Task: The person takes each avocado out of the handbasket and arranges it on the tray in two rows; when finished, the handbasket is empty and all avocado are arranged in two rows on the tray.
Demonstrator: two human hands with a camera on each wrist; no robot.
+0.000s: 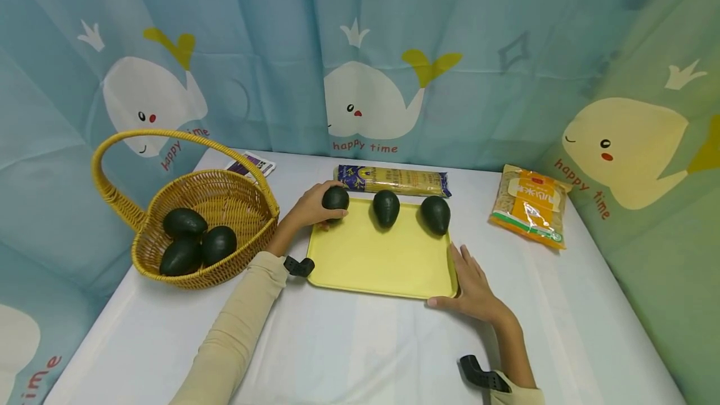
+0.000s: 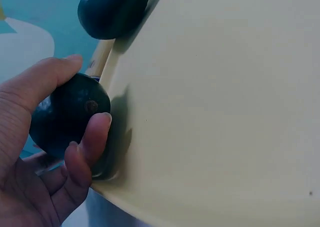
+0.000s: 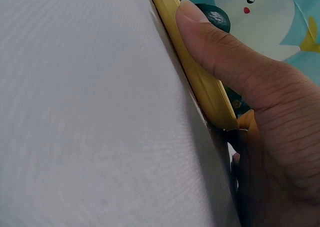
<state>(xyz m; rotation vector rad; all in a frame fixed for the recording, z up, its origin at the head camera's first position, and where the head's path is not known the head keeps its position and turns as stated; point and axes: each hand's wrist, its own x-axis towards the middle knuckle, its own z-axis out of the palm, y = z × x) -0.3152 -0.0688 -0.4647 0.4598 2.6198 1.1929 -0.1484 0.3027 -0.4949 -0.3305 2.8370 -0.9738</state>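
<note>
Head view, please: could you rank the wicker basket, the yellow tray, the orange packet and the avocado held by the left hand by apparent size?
1. wicker basket with handle and yellow tray: look alike, unranked.
2. orange packet.
3. avocado, gripped by the left hand.

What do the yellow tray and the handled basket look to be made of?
The tray looks like molded plastic or foam: smooth, matte, one even yellow, with a rounded raised rim. The basket looks like woven wicker or rattan: visible interlaced strands and a twisted handle, golden tan with a slight sheen.
</note>
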